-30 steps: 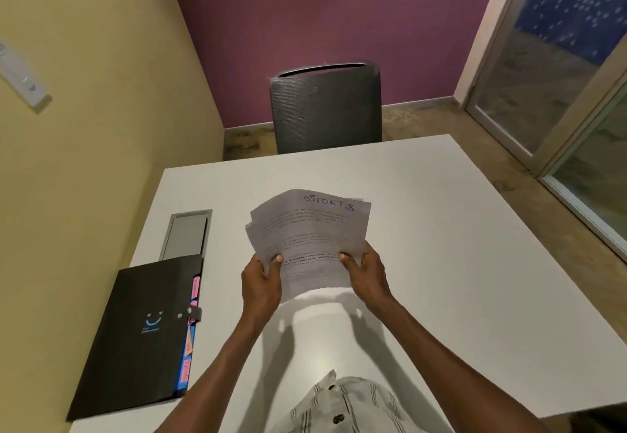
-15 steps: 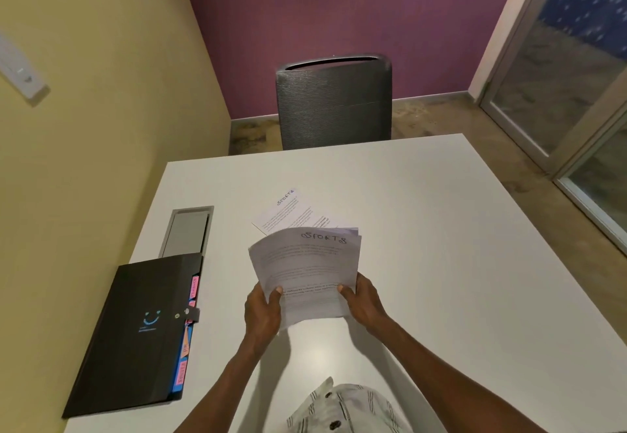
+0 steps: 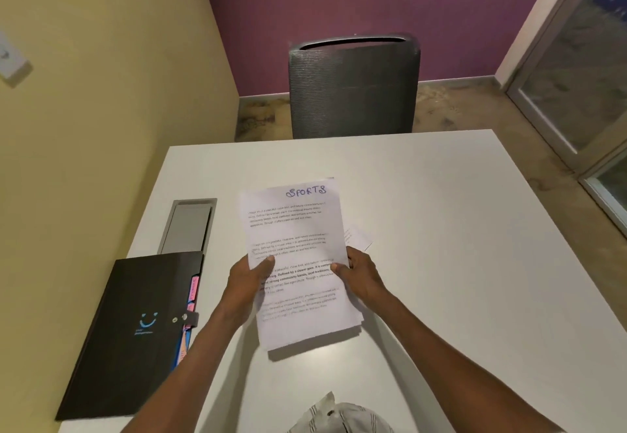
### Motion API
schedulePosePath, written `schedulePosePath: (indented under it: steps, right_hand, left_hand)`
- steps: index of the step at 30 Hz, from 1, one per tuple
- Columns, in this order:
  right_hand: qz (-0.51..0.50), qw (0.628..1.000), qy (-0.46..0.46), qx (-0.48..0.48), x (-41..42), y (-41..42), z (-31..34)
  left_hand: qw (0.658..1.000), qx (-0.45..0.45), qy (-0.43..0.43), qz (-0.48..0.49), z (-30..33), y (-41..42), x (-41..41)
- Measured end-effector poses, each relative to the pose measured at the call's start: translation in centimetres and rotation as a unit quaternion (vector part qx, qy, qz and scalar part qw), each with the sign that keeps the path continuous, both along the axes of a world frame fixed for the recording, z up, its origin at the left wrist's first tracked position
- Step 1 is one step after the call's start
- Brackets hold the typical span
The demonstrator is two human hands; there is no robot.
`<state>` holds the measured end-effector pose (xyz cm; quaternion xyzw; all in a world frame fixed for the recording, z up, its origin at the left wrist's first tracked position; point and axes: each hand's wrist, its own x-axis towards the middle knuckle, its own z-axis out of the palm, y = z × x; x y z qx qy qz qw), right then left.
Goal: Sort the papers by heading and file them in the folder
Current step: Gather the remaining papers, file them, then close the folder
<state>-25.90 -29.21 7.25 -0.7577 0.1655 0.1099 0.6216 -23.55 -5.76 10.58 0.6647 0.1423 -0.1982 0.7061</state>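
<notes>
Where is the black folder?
The folder lies shut on the table's left edge, beside the left hand, just below the grey hatch.

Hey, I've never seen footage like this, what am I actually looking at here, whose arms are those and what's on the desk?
There is no machine here. The picture comes from a camera worn on a person's head, looking forward and down, so the two arms are the wearer's own. The left hand and right hand grip a stack of papers by its sides; the top sheet is headed SPORTS in handwriting. A corner of another sheet peeks out behind the stack. On the white table, to the left, lies a closed black folder with coloured tabs along its edge, beside a grey hatch. A chair stands at the far side.
</notes>
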Motion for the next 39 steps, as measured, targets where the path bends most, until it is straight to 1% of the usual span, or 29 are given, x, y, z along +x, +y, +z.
schedulePosePath:
  steps: [2,4,6,7,10,12,14,17,22,26,28,33,35,37,39]
  right_hand:
    - [0.033,0.999,0.015,0.003,1.2,0.0,-0.6]
    - [0.053,0.998,0.039,0.009,2.5,0.1,-1.6]
    - [0.048,0.997,0.053,0.002,4.0,0.3,-2.3]
    - [0.028,0.998,0.057,-0.007,4.9,0.3,-2.4]
    - [-0.047,0.995,0.056,-0.074,7.8,-0.5,-4.0]
    - [-0.072,0.984,0.062,-0.153,9.6,-1.6,-5.4]
    - [-0.060,0.970,0.066,-0.226,11.2,-2.7,-6.8]
    - [-0.025,0.949,0.075,-0.304,13.3,-3.3,-8.0]
    - [0.025,0.928,0.089,-0.360,16.0,-3.1,-9.3]
    - [0.073,0.884,0.103,-0.450,17.1,-2.8,-9.8]
    - [0.071,0.880,0.133,-0.450,17.5,-2.6,-9.9]
    - [0.070,0.876,0.190,-0.439,17.7,-3.1,-9.3]
    - [0.049,0.899,0.178,-0.397,17.0,-3.7,-9.2]
    - [-0.007,0.934,0.150,-0.323,15.9,-4.4,-9.0]
    - [-0.052,0.955,0.119,-0.267,14.5,-5.1,-8.6]
  left_hand:
    - [0.999,-0.025,0.017,0.029,-0.4,0.4,0.9]
    - [0.999,-0.018,0.024,0.043,-1.1,0.8,1.8]
    - [0.998,-0.012,0.030,0.051,-1.6,1.2,2.6]
    - [0.998,-0.009,0.034,0.057,-1.9,1.4,3.0]
    - [0.996,0.011,0.044,0.077,-2.8,2.2,3.9]
    - [0.994,0.024,0.052,0.088,-3.5,2.8,4.4]
    - [0.992,0.038,0.061,0.101,-4.2,3.3,4.7]
    - [0.990,0.052,0.072,0.113,-5.0,3.9,5.1]
    - [0.987,0.073,0.089,0.116,-5.7,4.5,5.9]
    - [0.985,0.113,0.070,0.105,-5.6,4.6,6.2]
    - [0.985,0.130,0.065,0.098,-5.7,4.8,6.2]
    - [0.983,0.129,0.061,0.111,-5.3,5.2,5.6]
    - [0.983,0.135,0.063,0.110,-5.1,5.4,5.3]
    - [0.982,0.135,0.060,0.116,-4.8,5.6,5.0]
    - [0.981,0.140,0.050,0.125,-4.3,5.6,4.5]
